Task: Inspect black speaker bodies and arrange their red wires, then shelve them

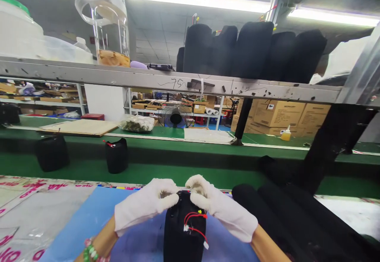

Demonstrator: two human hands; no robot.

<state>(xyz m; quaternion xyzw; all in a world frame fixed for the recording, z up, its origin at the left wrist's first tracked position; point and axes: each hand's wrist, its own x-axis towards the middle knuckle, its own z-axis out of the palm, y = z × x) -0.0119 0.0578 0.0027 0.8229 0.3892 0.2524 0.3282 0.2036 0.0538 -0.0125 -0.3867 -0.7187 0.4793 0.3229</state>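
A black fabric-covered piece (181, 238) lies on a blue sheet (89, 210) at the bottom centre, with red wires and small white, yellow and red connectors on its face. My left hand (151, 202), in a white glove, pinches the piece's top left edge between thumb and curled fingers. On the top right edge, my right hand (219, 206), also gloved in white, grips in the same way. The wires hang just below the right thumb. Both sets of fingertips are partly hidden behind the top edge.
Black rolls (279, 214) lie at the right. Beyond the sheet runs a green belt (178, 167) with a small black piece (116, 156) on it. Overhead, a metal shelf (148, 76) holds a glass jar (109, 32) and several black pieces (255, 52).
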